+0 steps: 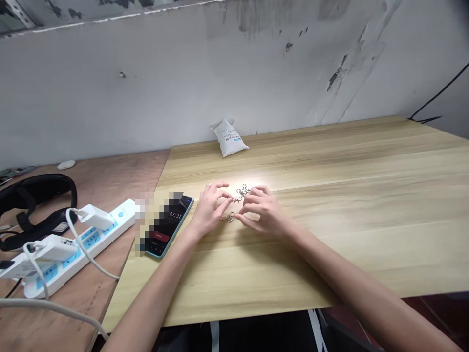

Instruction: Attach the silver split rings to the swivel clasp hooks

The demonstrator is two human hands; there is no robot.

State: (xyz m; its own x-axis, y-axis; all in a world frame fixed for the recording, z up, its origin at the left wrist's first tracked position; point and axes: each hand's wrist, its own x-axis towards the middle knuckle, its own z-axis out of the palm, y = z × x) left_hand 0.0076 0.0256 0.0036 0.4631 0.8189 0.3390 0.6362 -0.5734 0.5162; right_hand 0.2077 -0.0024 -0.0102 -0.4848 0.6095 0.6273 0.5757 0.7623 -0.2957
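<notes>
My left hand (209, 208) and my right hand (262, 210) rest close together on the pale wooden table (330, 205). Between their fingertips they pinch a small metal clasp (237, 199). A pair of small metal rings (229, 218) lies on the wood just below the fingers. A little heap of metal clasps (243, 189) sits right behind the hands in a bright patch of light.
A phone (166, 226) with a timer on its screen lies left of my left hand. Further left, a white power strip (73, 244) with chargers and cables, and a black headset (32, 205). A small white packet (229, 138) leans by the wall.
</notes>
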